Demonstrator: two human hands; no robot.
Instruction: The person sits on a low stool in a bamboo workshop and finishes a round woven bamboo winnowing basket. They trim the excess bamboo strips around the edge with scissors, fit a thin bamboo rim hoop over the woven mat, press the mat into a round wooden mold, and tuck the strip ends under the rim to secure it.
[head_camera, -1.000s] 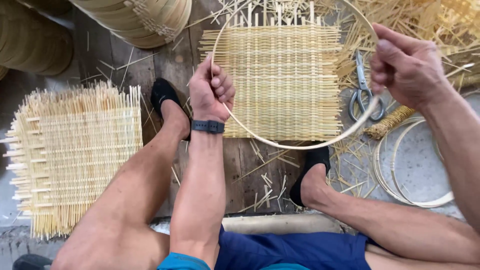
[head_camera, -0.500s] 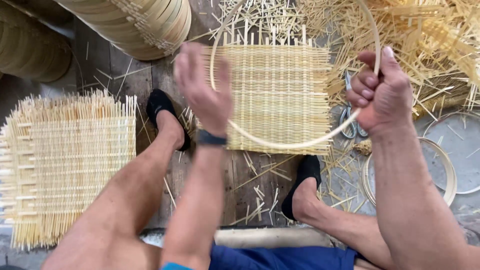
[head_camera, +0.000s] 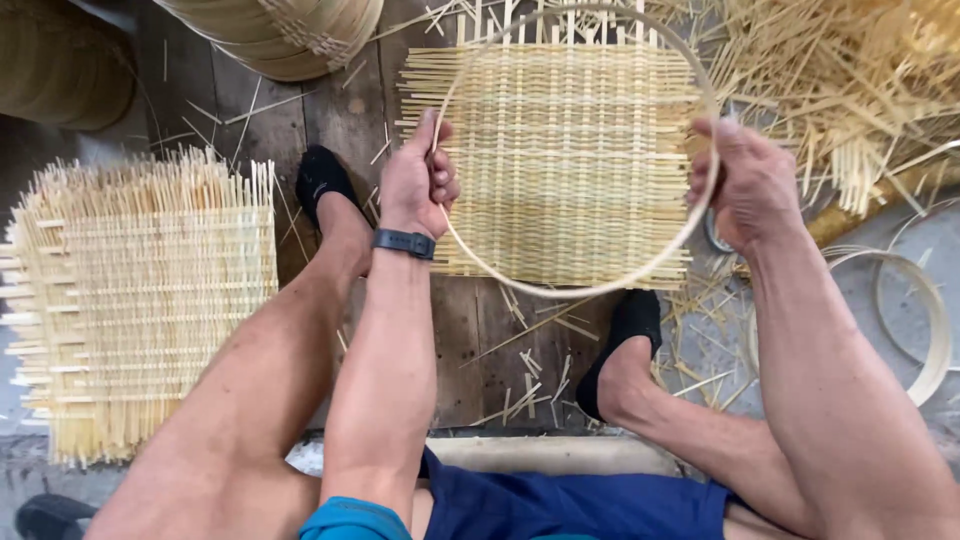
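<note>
A thin bamboo hoop (head_camera: 600, 285) is held above a square woven mat (head_camera: 560, 165) that lies on the plank floor (head_camera: 480, 350). The hoop's left side is pinched by the curled fingers of the left hand (head_camera: 418, 180), thumb raised along the rim; its right side is gripped by the closed fingers of the right hand (head_camera: 745, 185). Beyond the left fingers, stacked round woven baskets (head_camera: 290, 35) are cut off by the top edge, and their contents cannot be made out. A pile of woven mats (head_camera: 140, 300) lies outward of the left forearm. Outward of the right fingers, loose bamboo strips (head_camera: 850, 100) are heaped, and further hoops (head_camera: 930, 330) are partly cut off by the frame edge. An object behind the right hand is hidden. Between the two black-socked feet (head_camera: 620, 350), open floor with scattered splints is available beneath the hoop.
</note>
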